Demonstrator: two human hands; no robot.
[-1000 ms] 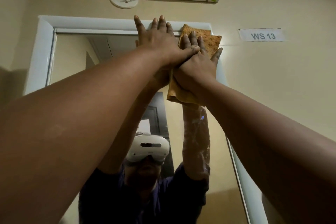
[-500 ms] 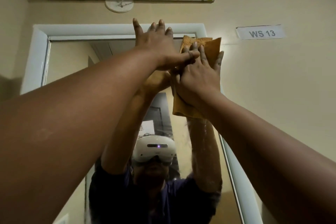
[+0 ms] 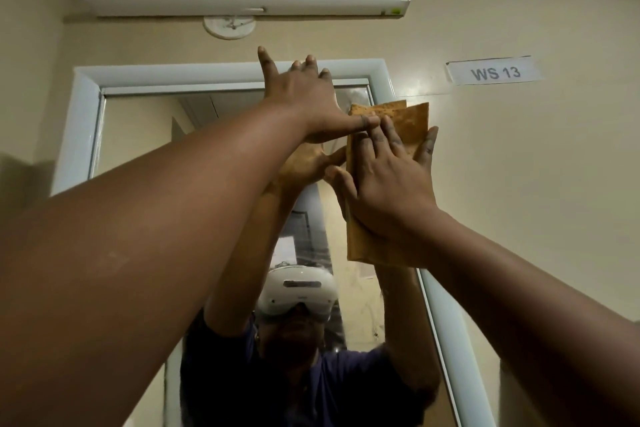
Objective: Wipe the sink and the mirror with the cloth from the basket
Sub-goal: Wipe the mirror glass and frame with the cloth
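Observation:
A white-framed mirror hangs on the beige wall in front of me. A folded orange-brown cloth lies flat against its right side, overlapping the right frame. My right hand presses the cloth to the glass with straight, spread fingers. Beside it, my left hand lies flat on the upper glass near the top frame, its thumb touching the cloth's left edge. The sink and the basket are out of view. My arms and a white headset show as a reflection.
A white tube light and a round white fitting sit on the wall above the mirror. A paper label reading WS 13 is stuck to the wall at the upper right.
Both hands and the cloth have slid down the mirror's right side, away from the top right corner. The view has tilted up a little.

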